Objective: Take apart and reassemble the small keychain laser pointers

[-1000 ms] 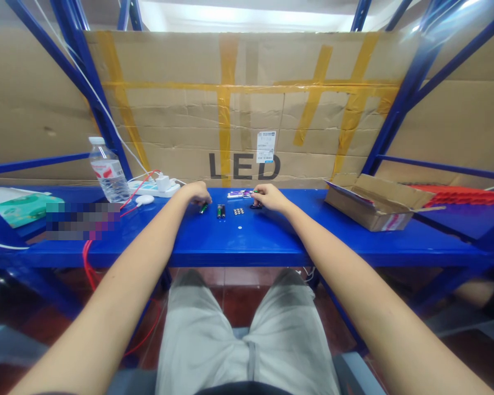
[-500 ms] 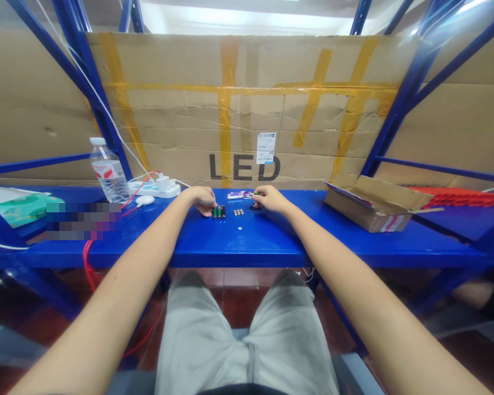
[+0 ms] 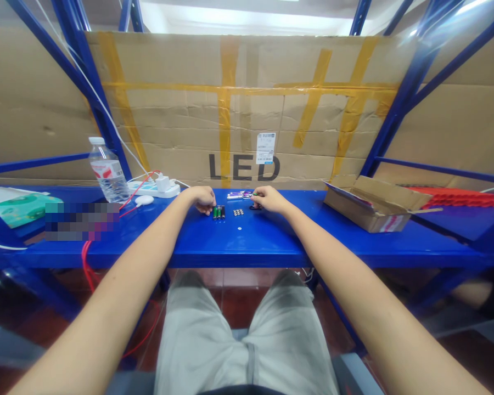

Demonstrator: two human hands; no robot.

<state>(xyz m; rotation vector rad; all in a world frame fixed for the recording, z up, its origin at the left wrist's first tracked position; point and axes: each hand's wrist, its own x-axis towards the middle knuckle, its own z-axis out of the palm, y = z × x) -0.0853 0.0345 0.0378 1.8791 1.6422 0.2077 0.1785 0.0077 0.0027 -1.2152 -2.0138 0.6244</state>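
Note:
My left hand [image 3: 205, 199] rests on the blue table with its fingers curled together, just left of a row of green and black cylindrical batteries [image 3: 219, 213]. Whatever its fingertips may hold is hidden. Farther right, my right hand [image 3: 268, 198] pinches a small thing with a green part, too small to name. Under those fingers lies a small black object [image 3: 255, 207], partly covered. Between the hands sits a cluster of small round silver button cells [image 3: 238, 212]. Behind them lie several purple and silver batteries [image 3: 239, 195].
A small white disc [image 3: 239, 228] lies near the table's [image 3: 247, 241] front. An open cardboard box [image 3: 366, 211] stands right, before red plastic trays [image 3: 463, 197]. At left are a water bottle [image 3: 107, 173], a power strip [image 3: 158, 188] and red cables [image 3: 87, 258]. A large cardboard sheet [image 3: 181, 126] closes the back.
My left fingers have drawn back slightly to the left from the row of batteries, so more of the row shows. The right hand stays in nearly the same place.

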